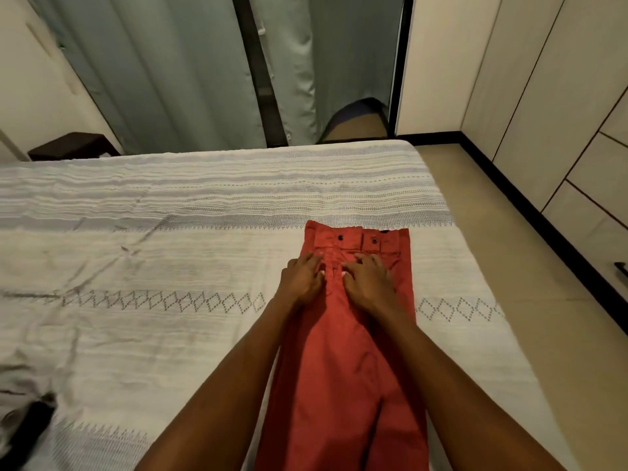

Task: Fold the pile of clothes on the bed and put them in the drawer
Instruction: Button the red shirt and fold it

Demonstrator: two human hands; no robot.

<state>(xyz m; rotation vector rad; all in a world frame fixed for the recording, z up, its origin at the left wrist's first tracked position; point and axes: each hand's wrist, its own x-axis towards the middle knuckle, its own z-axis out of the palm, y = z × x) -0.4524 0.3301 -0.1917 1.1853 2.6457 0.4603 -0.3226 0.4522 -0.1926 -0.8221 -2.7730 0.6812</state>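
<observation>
A pair of red trousers point(343, 375) lies flat and lengthwise on the white patterned bedspread point(170, 253), waistband with two dark buttons at the far end. My left hand point(302, 280) rests on the trousers just below the waistband, at their left edge, fingers bent down onto the cloth. Beside it, my right hand point(368, 283) presses on the fly area with fingers spread and slightly curled. Whether either hand pinches the fabric I cannot tell. The legs run off the frame's bottom edge.
More clothes, grey and dark point(23, 426), lie at the bed's lower left. A wardrobe with drawers point(577, 158) lines the right wall across a strip of floor point(492, 239). Curtains point(176, 69) hang behind the bed; a dark side table point(73, 146) stands far left.
</observation>
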